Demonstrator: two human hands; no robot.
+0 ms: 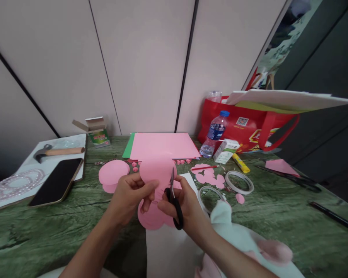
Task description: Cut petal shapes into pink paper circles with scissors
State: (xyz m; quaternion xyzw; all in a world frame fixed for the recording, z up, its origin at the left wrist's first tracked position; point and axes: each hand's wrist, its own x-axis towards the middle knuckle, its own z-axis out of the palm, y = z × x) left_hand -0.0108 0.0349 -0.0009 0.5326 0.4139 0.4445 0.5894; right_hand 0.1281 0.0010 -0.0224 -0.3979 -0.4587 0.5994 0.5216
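Observation:
Pinched in my left hand (130,197) is a round piece of pink paper (155,168), held up above the table. My right hand (185,202) grips a pair of scissors (176,212) with black handles, fingers in the loops. The blades point up and lie against the paper's right edge. Below my hands are more pink paper circles (149,218), on a white sheet (168,251). A small stack of pink circles (111,175) lies to the left.
Pink sheets (165,144) lie at the back. A phone (58,181) and a hammer (60,151) are left. Tape rolls (240,182), pink scraps (207,177), a glue stick (241,163), a water bottle (214,135) and a red bag (237,119) are right. A plush toy (243,243) sits front right.

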